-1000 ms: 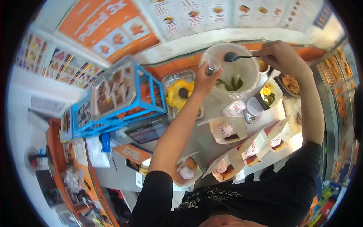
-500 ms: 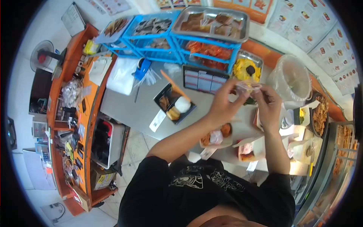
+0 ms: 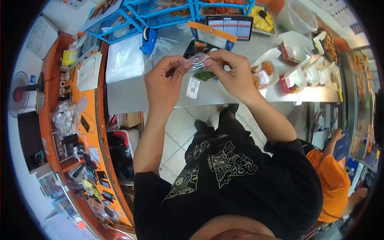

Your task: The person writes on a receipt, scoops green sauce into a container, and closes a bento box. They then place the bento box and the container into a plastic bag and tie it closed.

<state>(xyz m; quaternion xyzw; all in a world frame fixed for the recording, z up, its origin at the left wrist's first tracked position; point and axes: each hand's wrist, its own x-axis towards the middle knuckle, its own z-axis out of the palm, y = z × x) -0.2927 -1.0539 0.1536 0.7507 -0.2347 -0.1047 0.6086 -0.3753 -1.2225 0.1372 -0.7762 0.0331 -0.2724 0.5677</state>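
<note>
Left hand (image 3: 164,82): thumb and fingers pinch rim of clear plastic container (image 3: 198,61), above counter (image 3: 134,94), inward of near edge. Probably light, thin-walled, slippery, easily squashed; rim looks the best hold. Right hand (image 3: 232,72): pinches opposite side.

Head-worn view, steeply down onto nearby hands (image 3: 163,82).

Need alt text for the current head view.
A person's left hand and right hand pinch a clear plastic piece over a metal table, green leaves showing just below it in the picture. Beyond stands a tablet; open food boxes sit to the right.
</note>
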